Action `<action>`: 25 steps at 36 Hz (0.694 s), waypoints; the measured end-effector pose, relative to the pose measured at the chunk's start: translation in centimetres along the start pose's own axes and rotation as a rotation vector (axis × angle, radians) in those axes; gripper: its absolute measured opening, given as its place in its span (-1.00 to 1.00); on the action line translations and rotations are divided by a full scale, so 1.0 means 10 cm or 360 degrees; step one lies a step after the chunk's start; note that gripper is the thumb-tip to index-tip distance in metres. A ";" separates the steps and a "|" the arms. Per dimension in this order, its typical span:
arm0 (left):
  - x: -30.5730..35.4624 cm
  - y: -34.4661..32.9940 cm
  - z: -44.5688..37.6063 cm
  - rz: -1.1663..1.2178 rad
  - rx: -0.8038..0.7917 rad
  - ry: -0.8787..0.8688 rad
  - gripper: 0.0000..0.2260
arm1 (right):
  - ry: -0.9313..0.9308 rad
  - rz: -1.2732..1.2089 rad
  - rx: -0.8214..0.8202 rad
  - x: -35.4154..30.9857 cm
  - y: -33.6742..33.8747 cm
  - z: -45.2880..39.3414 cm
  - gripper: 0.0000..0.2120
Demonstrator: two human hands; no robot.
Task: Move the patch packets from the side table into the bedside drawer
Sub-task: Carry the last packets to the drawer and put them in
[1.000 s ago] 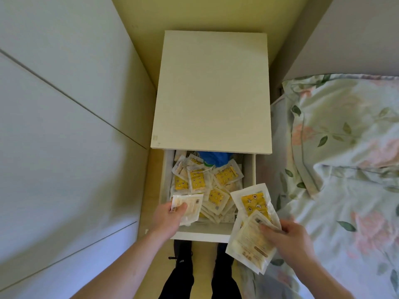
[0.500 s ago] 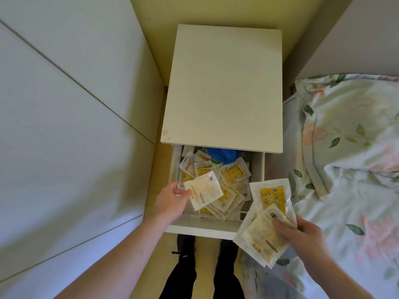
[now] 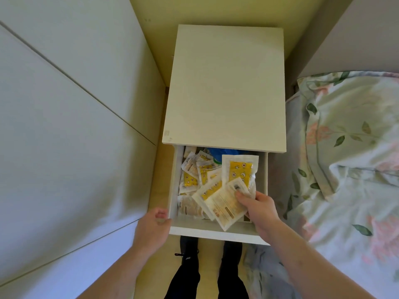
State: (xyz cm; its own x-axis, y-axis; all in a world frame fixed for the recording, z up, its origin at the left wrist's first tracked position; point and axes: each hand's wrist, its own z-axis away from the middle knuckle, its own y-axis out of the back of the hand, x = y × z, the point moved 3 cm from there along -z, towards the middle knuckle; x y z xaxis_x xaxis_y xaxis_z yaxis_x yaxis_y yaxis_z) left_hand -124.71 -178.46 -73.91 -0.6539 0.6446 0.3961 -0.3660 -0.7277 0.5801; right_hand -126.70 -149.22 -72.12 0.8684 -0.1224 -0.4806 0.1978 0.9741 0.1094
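Open drawer [image 3: 218, 229]: right hand [image 3: 260, 207] fingers [image 3: 241, 194] pinch packets [image 3: 226, 203].

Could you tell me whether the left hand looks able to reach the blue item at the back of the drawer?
Probably yes: the left hand holds nothing at the drawer corner, and the blue item lies partly uncovered.

Yellow-and-white packets [image 3: 218, 186] (cartoon-printed), white drawer [image 3: 216, 230], floral bedding [image 3: 349, 147].
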 end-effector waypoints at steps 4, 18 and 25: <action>-0.02 0.00 -0.01 -0.0013 -0.0034 0.0004 -0.81 | -0.0137 0.0037 0.0160 0.17 0.07 -0.12 -0.88; 0.02 -0.11 -0.04 -0.0009 -0.0130 -0.0027 -0.84 | -0.0146 0.0223 0.0246 0.23 0.35 -0.17 -0.95; 0.07 -0.11 -0.04 -0.0034 -0.0183 -0.0121 -0.87 | -0.0060 0.0109 0.0002 0.04 -0.07 -0.26 -0.89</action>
State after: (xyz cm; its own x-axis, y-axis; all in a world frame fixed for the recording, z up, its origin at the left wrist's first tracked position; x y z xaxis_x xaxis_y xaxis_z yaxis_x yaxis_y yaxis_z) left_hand -125.02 -177.30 -74.63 -0.5946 0.6731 0.4398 -0.4556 -0.7328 0.5055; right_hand -127.67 -149.45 -74.71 0.8965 -0.0626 -0.4386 0.1379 0.9802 0.1420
